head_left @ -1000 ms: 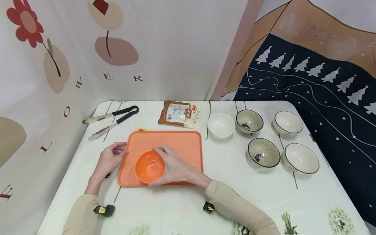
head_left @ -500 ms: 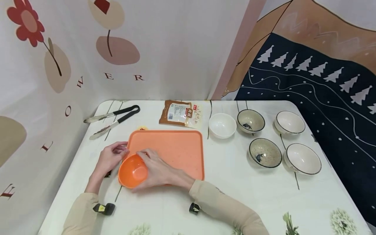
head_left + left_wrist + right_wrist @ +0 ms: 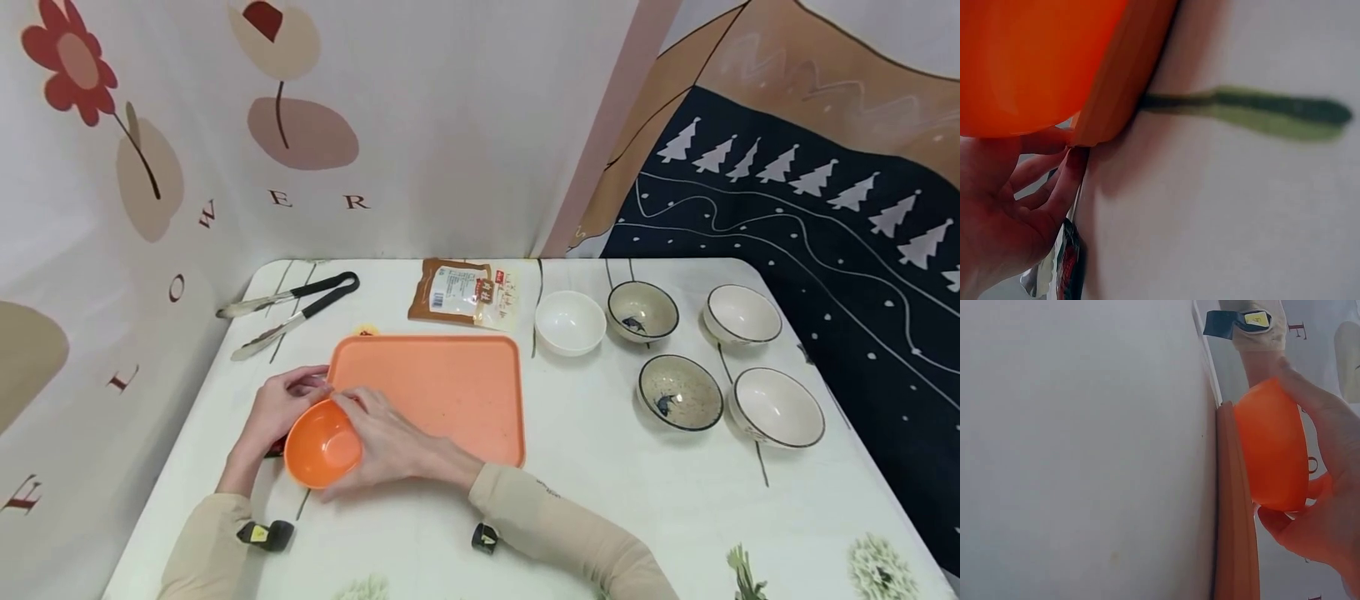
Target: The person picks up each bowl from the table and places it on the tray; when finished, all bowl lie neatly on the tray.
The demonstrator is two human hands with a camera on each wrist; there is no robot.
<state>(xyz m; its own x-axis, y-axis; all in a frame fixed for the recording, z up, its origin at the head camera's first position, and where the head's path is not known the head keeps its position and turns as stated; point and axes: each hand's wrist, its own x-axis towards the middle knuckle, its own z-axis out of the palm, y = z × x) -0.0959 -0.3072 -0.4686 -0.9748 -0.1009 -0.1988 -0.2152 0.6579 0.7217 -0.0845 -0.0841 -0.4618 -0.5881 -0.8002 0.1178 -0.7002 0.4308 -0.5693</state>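
In the head view, an orange bowl (image 3: 324,443) is over the left front corner of the orange tray (image 3: 442,383), reaching past its edge. My right hand (image 3: 390,442) grips the bowl across its rim, thumb on the near side and fingers on the far side. The right wrist view shows the bowl (image 3: 1272,450) beside the tray's edge (image 3: 1235,506), its base partly hidden. My left hand (image 3: 281,408) pinches the tray's left edge; in the left wrist view its fingertips meet the tray's rim (image 3: 1110,106), close under the bowl (image 3: 1029,62).
Black-handled tongs (image 3: 300,312) lie at the back left. A brown food packet (image 3: 461,292) is behind the tray. On the right stand a white bowl (image 3: 570,323), two speckled bowls (image 3: 681,392) and two dark-rimmed white bowls (image 3: 777,408). A small dark packet (image 3: 275,448) shows beside my left wrist.
My right hand has carried the orange bowl left and slightly toward me, from the tray's middle to its left front corner. My left hand has stayed at the tray's left edge.
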